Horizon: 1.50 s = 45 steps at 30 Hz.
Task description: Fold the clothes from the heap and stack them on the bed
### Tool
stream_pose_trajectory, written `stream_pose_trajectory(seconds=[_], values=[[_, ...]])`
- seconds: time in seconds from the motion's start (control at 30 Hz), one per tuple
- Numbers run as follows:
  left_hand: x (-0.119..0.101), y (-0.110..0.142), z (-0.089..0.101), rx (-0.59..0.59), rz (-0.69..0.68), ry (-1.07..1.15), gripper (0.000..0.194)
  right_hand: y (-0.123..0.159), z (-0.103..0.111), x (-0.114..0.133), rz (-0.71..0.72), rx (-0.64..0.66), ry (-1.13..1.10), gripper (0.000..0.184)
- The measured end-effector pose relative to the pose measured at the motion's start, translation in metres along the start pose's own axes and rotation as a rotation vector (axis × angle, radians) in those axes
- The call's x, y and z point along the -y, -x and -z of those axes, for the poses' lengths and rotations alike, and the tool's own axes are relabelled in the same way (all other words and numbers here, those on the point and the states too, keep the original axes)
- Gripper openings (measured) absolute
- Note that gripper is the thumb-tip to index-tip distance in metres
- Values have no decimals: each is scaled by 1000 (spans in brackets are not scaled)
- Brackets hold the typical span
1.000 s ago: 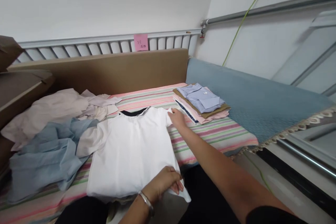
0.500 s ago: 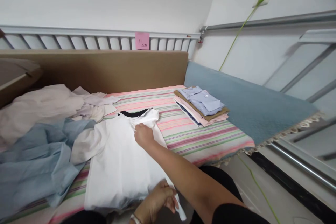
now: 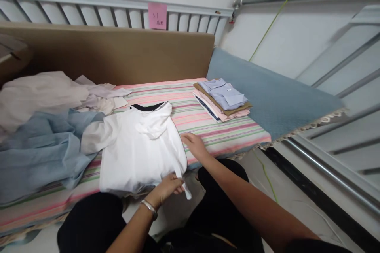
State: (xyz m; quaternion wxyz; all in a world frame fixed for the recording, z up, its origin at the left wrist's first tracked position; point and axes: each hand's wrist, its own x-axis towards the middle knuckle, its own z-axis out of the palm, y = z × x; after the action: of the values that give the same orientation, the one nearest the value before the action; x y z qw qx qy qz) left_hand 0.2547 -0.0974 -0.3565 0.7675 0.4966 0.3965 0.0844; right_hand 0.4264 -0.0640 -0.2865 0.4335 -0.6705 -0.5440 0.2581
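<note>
A white shirt (image 3: 130, 154) with a dark inner collar lies spread on the striped bed cover, its right sleeve (image 3: 154, 124) folded inward over the body. At its lower right corner, my left hand (image 3: 169, 186), with a silver bracelet on the wrist, is closed on the shirt's edge. A narrow white strip of cloth (image 3: 185, 189) hangs past those fingers. Beside the shirt's right edge is my right hand (image 3: 194, 145), its fingers stretched out and holding nothing; whether the fingertips touch the cloth is hard to tell.
Blue clothing (image 3: 44, 146) and pale pink clothing (image 3: 44, 93) lie heaped on the left. A stack of folded clothes (image 3: 224, 97) sits on the striped cover (image 3: 184, 102) at the right. Behind runs a brown board (image 3: 124, 55); a blue padded cover (image 3: 261, 91) borders the right side.
My right hand has let go of the sleeve, now laid inward, and moved down and right to the shirt's side. My left hand stays at the lower corner. The view has tilted down.
</note>
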Motion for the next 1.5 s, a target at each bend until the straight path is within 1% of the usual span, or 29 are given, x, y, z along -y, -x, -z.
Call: stream_pose_trajectory(seconds=[0.07,0.13,0.2,0.27,0.37,0.43,0.5,0.6,0.67,0.73,0.8,0.87,0.9,0.97,1.03,1.07,1.1,1.17,1.2,1.27,1.33,1.4,1.43,1.5], values=[[5,4,-2,-28,-52,35,19,29,22,-21,-181,-49,-36,23],[8,10,-4,-32,-104,98,19,54,28,-37,-340,-13,-103,25],[8,17,-7,-15,-137,161,20,72,21,-46,-444,70,-176,27],[7,23,-9,27,-138,232,20,83,9,-49,-487,156,-251,30],[3,27,-11,126,-70,344,21,91,-10,-52,-514,266,-427,39],[2,27,-10,161,-9,352,23,94,-19,-57,-548,311,-512,41],[3,27,-8,143,30,298,26,96,-26,-62,-564,308,-511,39],[9,25,-4,85,48,232,35,99,-34,-69,-564,264,-437,30],[15,24,-5,-6,54,120,44,100,-39,-70,-579,250,-378,22],[21,23,-8,-125,72,-85,50,103,-40,-69,-594,259,-295,14],[25,25,-12,-207,99,-285,46,106,-36,-67,-609,312,-198,9],[21,29,-11,-212,123,-396,36,108,-25,-63,-621,421,-104,14],[15,33,-9,-194,136,-432,32,106,-17,-59,-622,483,-67,16],[-7,39,-2,-135,155,-497,24,97,-1,-50,-557,577,10,20],[-42,42,8,-113,101,-550,16,75,12,-35,-414,583,49,16],[-64,40,14,-139,33,-595,15,61,15,-25,-341,560,35,10],[-88,36,20,-200,-59,-654,16,44,16,-14,-285,537,-5,7],[-137,23,32,-393,-260,-818,19,9,11,6,-231,503,-114,15],[-161,13,37,-493,-337,-897,19,-8,6,14,-209,494,-150,18],[-203,-10,47,-656,-434,-1024,20,-38,-6,23,-155,467,-160,19],[-238,-39,53,-749,-472,-1173,21,-59,-18,22,-120,423,-139,19],[-262,-71,55,-776,-468,-1329,23,-73,-29,14,-134,394,-125,19],[-270,-88,56,-773,-451,-1389,24,-77,-34,9,-149,386,-115,18],[-279,-123,56,-763,-391,-1457,26,-83,-40,0,-168,390,-84,17]])
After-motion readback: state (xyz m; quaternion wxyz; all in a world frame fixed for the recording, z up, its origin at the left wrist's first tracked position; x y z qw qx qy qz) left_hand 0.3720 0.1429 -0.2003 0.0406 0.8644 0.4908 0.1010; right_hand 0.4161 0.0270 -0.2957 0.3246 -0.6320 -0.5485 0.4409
